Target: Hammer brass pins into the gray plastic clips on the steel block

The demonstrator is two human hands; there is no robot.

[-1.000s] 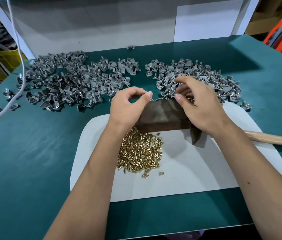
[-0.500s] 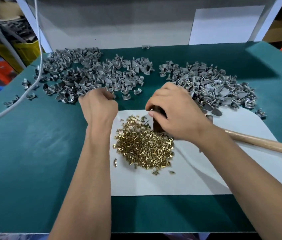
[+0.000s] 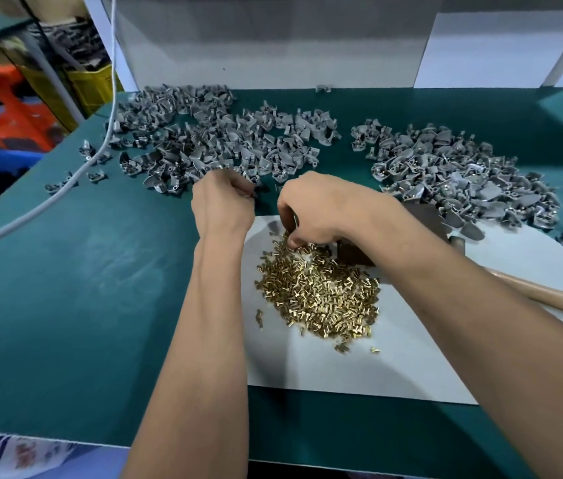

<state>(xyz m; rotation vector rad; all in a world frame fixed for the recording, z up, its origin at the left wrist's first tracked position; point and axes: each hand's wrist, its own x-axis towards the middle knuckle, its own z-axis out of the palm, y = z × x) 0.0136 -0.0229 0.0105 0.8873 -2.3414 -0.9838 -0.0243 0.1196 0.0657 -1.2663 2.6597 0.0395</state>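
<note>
A person works at a green tabletop (image 3: pixel 65 288), seen from a head-worn camera looking down along both forearms. The step in hand appears to be gathering parts, not hammering.

The left hand (image 3: pixel 223 205) reaches to the near edge of the left heap of gray plastic clips (image 3: pixel 218 140). Its fingers are curled at the heap's edge, and its grip seems to close on a clip, though the fingertips are turned away and I cannot tell what they hold.

The right hand (image 3: pixel 325 209) hovers over the far edge of the pile of brass pins (image 3: pixel 321 292), which lies on a white mat (image 3: pixel 394 361). Its fingers curl downward and the fingertips touch the pile, apparently pinching up a pin; the pin itself is too small to make out.

The steel block (image 3: pixel 425 219) sits on the mat just behind the right wrist, mostly hidden by it. A second heap of gray clips (image 3: pixel 463 174) lies beyond it to the right. The hammer (image 3: pixel 549 299) rests untouched on the mat, its wooden handle running off the right side.

The next move likely calls for seating a clip on the block, standing a pin in it, and then freeing the right hand to take up the hammer. Keeping the small pin upright looks like the delicate part.
</note>
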